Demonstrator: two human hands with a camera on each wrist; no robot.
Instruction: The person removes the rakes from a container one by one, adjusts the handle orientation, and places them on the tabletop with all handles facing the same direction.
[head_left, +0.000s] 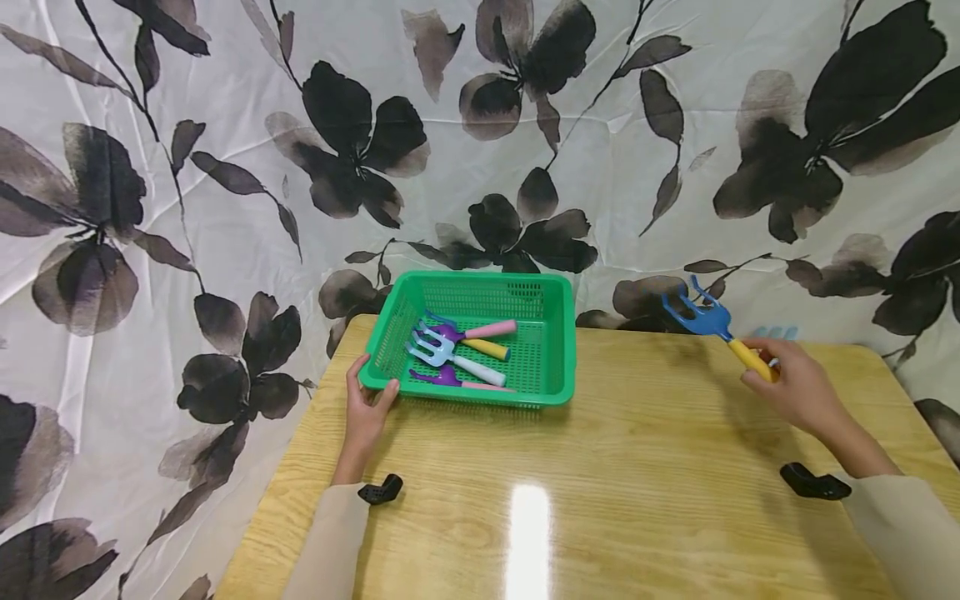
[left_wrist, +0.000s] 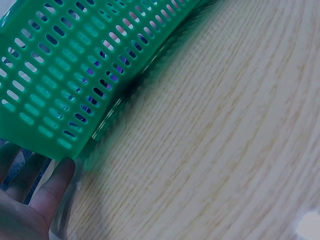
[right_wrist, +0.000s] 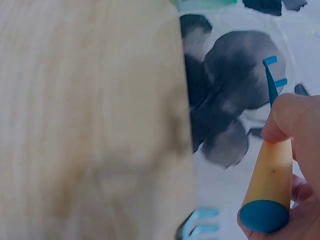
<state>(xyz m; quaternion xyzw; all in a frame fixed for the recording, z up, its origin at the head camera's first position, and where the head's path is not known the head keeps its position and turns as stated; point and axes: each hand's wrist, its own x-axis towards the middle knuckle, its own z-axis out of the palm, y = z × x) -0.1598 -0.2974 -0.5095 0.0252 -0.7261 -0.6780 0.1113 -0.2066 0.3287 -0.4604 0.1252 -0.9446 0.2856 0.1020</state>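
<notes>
A green basket point(head_left: 558, 392) stands at the back left of the table, with several small toy garden tools in it, among them a light blue fork point(head_left: 432, 350). My left hand point(head_left: 365, 417) grips the basket's near left corner, thumb at the front; the left wrist view shows the fingers point(left_wrist: 52, 190) against its slotted wall point(left_wrist: 45, 142). Raised over the table's back right, my right hand point(head_left: 802, 387) holds a blue fork point(head_left: 708, 320) by its yellow handle point(head_left: 752, 360), tines up and away. In the right wrist view the thumb lies along the handle point(right_wrist: 270, 175).
Light blue tines point(head_left: 776, 332) show at the table's back right edge, partly hidden by my right hand; the right wrist view shows them too point(right_wrist: 202, 228). A flowered cloth point(head_left: 637, 167) hangs behind the wooden table point(head_left: 637, 500).
</notes>
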